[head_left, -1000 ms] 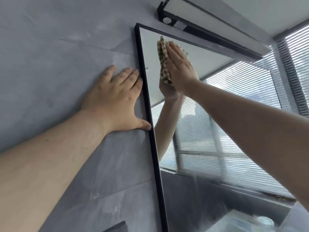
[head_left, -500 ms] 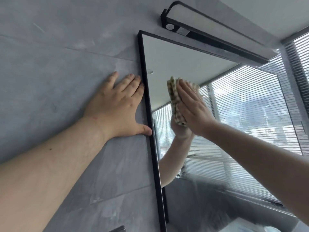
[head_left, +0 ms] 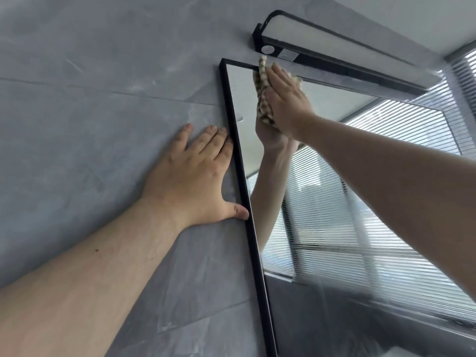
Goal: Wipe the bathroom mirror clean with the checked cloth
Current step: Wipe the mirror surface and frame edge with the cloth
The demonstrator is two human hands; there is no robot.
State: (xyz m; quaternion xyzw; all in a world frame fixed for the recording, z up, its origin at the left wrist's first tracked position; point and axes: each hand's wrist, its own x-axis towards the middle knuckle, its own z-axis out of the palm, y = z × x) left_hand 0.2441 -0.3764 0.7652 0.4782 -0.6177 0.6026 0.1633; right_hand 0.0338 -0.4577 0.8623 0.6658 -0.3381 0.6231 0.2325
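Note:
The black-framed mirror (head_left: 322,202) hangs on a grey tiled wall and reflects window blinds and my arm. My right hand (head_left: 286,99) presses the brown-and-cream checked cloth (head_left: 262,94) flat against the glass at the mirror's top left corner, with the cloth's tip reaching just over the top frame. Most of the cloth is hidden under my palm. My left hand (head_left: 195,176) lies flat and spread on the wall, fingers and thumb touching the mirror's left frame.
A black bar lamp (head_left: 334,55) is mounted just above the mirror's top edge, close to the cloth. Real window blinds (head_left: 463,73) stand at the far right. Grey wall tiles (head_left: 90,99) fill the left side.
My right hand slid the cloth down the glass, then back up to the top left corner. My left hand stayed planted on the wall. The camera view shifted.

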